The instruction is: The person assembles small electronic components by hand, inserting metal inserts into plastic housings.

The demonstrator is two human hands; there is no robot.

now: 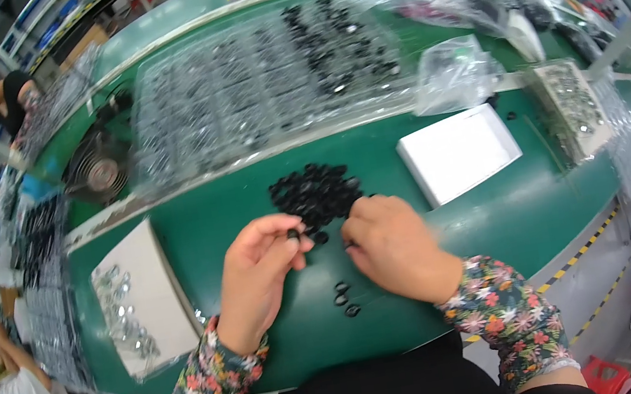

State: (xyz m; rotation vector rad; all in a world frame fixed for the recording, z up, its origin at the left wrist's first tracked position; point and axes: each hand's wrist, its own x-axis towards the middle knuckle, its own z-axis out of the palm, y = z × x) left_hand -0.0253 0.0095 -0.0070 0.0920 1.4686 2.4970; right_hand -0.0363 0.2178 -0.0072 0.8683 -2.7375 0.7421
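The left hand (257,269) pinches one small black ring (293,235) between thumb and fingertips, just below the pile of black rings (317,192) on the green table (501,208). The right hand (390,244) is curled at the pile's lower right edge; whether it holds anything cannot be told. Three loose rings (344,298) lie below the pile, between the wrists.

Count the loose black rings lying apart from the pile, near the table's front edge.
2: black rings lie one behind the other between the left hand and right hand; the hands may hide more.
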